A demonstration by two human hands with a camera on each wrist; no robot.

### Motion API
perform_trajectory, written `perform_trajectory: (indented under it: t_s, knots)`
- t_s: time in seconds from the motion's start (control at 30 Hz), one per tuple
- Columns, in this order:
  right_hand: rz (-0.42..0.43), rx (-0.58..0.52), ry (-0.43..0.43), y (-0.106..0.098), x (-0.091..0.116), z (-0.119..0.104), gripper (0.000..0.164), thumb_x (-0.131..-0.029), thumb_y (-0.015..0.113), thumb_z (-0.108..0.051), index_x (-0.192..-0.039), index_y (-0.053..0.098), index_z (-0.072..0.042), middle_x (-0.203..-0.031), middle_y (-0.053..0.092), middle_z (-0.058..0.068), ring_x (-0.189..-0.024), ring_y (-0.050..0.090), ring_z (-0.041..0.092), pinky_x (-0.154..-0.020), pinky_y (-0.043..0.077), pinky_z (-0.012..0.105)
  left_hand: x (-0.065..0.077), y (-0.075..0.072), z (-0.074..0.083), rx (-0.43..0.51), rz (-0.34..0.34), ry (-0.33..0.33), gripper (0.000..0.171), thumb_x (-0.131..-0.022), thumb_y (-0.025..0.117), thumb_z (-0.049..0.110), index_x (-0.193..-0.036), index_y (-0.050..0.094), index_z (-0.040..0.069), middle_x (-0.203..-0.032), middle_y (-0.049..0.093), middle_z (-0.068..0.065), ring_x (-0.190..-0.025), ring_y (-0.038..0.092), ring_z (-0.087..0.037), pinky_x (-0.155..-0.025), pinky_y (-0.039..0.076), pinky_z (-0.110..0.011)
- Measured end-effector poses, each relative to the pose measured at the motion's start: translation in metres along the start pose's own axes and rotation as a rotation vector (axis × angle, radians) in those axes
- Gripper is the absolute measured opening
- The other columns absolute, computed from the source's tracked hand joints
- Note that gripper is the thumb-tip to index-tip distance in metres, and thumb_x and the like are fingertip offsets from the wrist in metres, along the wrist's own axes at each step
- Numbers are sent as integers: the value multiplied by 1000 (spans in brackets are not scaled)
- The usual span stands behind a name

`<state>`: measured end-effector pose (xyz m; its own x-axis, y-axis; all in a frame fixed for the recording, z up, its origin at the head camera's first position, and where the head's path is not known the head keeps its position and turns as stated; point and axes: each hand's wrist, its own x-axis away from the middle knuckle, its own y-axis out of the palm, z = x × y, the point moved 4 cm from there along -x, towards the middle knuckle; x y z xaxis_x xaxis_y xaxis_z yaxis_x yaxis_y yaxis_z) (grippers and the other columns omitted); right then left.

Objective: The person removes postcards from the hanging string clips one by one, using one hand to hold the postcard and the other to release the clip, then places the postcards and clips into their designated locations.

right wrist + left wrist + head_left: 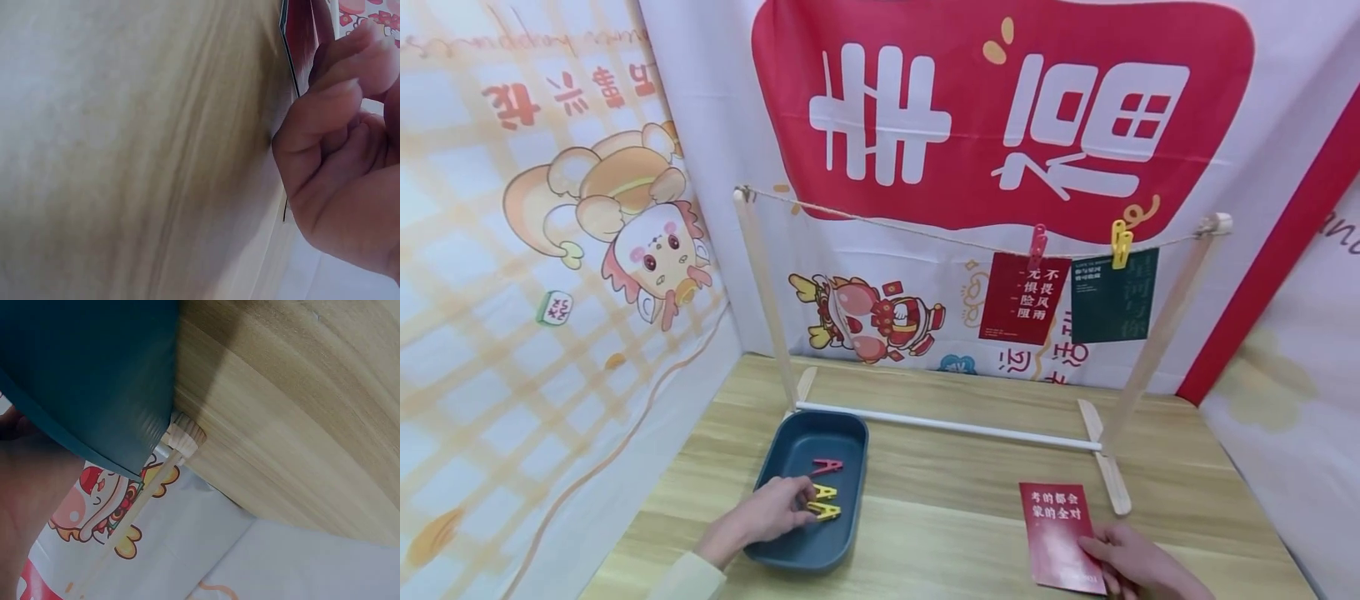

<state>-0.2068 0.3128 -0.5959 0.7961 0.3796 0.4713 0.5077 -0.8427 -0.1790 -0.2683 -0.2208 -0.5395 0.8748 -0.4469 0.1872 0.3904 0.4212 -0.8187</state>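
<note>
My left hand (778, 507) reaches over the near left rim of a dark blue tray (805, 554), thumb and forefinger pinching the end of a yellow clothespin (827, 511). Right beside it lie another yellow clothespin (824, 492) and a pinkish-red clothespin (828, 466). In the left wrist view the tray's outer wall (94, 381) hides the fingertips. Over at the right, my right hand (1138, 560) holds a red card (1060, 533) with white writing by its lower right edge, low over the table. The card shows nearly edge-on in the right wrist view.
Behind the tray stands a wooden rack with a left post (767, 300), a right post (1165, 333) and a white bottom rod (947, 427). From its string (880, 221) hang a red card (1022, 300) and a dark green card (1112, 304), clipped by red and yellow clothespins.
</note>
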Motion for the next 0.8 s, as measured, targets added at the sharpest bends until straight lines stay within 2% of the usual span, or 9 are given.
perform_trajectory:
  t_s: [0.1, 0.2, 0.3, 0.4, 0.5, 0.6, 0.73, 0.8]
  knots:
    - [57, 33, 71, -1, -1, 1, 37, -101, 51, -40, -99, 59, -3, -59, 53, -6, -47, 48, 6, -47, 38, 18, 1, 2, -2, -7, -6, 0, 23, -85, 77, 26, -99, 65, 12, -83, 66, 7, -71, 56, -3, -61, 47, -22]
    - [105, 60, 113, -2, -1, 1, 39, -99, 53, -42, -102, 61, -3, -59, 51, -6, -47, 46, 6, -47, 36, 18, 1, 4, -3, -19, 7, 30, 22, -84, 77, 24, -97, 64, 11, -81, 64, 8, -68, 54, -2, -59, 46, -21]
    - [124, 118, 63, -1, -3, 1, 37, -100, 52, -40, -101, 62, -4, -55, 49, -7, -44, 43, 5, -44, 36, 17, 0, 6, -4, -35, 11, 44, 21, -84, 78, 22, -95, 63, 12, -81, 61, 7, -69, 52, -2, -60, 44, -21]
    - [152, 209, -10, 0, -6, -1, 35, -100, 53, -38, -98, 62, -5, -51, 47, -7, -38, 42, 3, -39, 36, 18, -1, 8, -5, -63, 5, 29, 20, -83, 78, 21, -94, 63, 13, -82, 59, 5, -70, 50, -4, -61, 43, -22]
    - [209, 310, -25, 2, -6, -1, 34, -98, 56, -40, -94, 63, -7, -49, 46, -6, -35, 41, 3, -37, 36, 18, -2, 12, -6, -89, -14, 8, 19, -83, 77, 22, -93, 62, 14, -84, 57, 4, -71, 48, -5, -62, 42, -23]
    - [287, 370, 55, 3, -7, 0, 35, -94, 61, -43, -86, 64, -9, -52, 50, -4, -39, 41, 5, -39, 34, 18, -3, 14, -7, -110, -27, -10, 19, -84, 77, 22, -93, 62, 15, -84, 56, 4, -71, 48, -6, -61, 41, -23]
    - [362, 353, 200, 2, -9, 1, 40, -86, 69, -47, -84, 65, -8, -66, 63, 2, -50, 48, 12, -47, 35, 20, -4, 14, -8, -143, -17, -22, 19, -84, 77, 23, -93, 62, 16, -84, 55, 4, -72, 47, -7, -61, 41, -24]
    - [379, 341, 242, 2, -9, 0, 40, -84, 71, -48, -87, 66, -7, -72, 67, 3, -55, 51, 15, -50, 36, 22, -5, 14, -8, -151, -12, -27, 19, -84, 77, 23, -93, 62, 16, -84, 54, 5, -72, 47, -8, -61, 40, -24]
